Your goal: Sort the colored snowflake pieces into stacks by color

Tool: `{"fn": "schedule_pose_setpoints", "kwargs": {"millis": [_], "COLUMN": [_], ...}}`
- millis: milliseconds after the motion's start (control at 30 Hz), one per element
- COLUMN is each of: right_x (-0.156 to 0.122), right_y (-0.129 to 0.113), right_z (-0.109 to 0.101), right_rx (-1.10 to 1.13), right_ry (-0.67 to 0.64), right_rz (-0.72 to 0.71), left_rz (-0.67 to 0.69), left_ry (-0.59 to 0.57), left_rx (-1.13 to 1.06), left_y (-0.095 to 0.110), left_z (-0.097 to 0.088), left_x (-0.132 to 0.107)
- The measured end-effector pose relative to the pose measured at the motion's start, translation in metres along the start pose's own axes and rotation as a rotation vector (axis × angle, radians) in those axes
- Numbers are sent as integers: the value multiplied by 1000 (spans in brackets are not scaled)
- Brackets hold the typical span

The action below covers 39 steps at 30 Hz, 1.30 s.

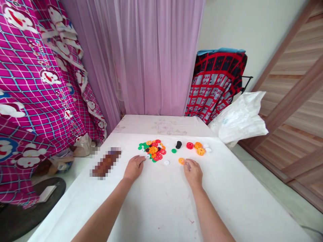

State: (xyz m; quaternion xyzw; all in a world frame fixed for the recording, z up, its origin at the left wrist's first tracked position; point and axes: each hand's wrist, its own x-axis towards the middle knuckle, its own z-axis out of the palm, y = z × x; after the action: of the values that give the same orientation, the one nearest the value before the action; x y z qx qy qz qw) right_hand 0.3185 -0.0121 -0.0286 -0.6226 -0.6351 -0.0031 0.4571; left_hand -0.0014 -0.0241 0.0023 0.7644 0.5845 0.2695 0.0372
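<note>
A heap of small plastic snowflake discs [152,150] in red, orange, green and white lies on the white table [161,201]. My left hand [134,167] rests palm down, fingers curled, its fingertips at the heap's left edge. My right hand [193,172] lies palm down with its fingertips touching a single orange disc [181,160]. To the right sit sorted groups: a black stack [178,144], a green disc [174,151], a red disc [189,145], orange discs [199,148] and white discs [207,148]. A lone white disc [166,162] lies between my hands.
A blurred brown object [106,163] lies on the table's left side. A white plastic bag [239,117] sits at the far right corner. Pink curtains [151,57], patterned cloths and a wooden door [295,94] surround the table. A dark round stool [30,201] stands at the lower left.
</note>
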Motion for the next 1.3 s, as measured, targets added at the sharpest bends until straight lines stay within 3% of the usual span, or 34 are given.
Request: {"fn": "schedule_pose_setpoints", "kwargs": {"millis": [233,433,533,667,800,867,967,1100,1200,1300], "right_x": [0,0,1,0,-2,-3,-3,-3,-3,-3], "right_y": [-4,-5,-7,-7,-5,-6,-7,-8,-14,-32], "right_z": [-3,-6,-9,-11,-11,-12,-13,-16,-17,-14], "right_rx": [39,63,65,49,48,49,41,6,-59,-117], "right_ry": [-96,-119,-150,-174,-168,-167,-180,-184,-131,-130], "right_rz": [97,134,141,142,141,141,133,70,-35,-176], "left_rz": [12,-43,49,250,310,251,107,33,72,137], "left_ry": [-14,-117,-210,-347,-346,-301,-283,-510,-574,-572], "left_rx": [54,184,173,88,-34,-39,23,117,112,128], "left_y": [-1,2,10,26,33,30,21,13,11,11], "left_z": [2,10,13,10,0,-5,-4,9,19,21], "left_x": [3,33,43,35,34,49,90,140,145,127]}}
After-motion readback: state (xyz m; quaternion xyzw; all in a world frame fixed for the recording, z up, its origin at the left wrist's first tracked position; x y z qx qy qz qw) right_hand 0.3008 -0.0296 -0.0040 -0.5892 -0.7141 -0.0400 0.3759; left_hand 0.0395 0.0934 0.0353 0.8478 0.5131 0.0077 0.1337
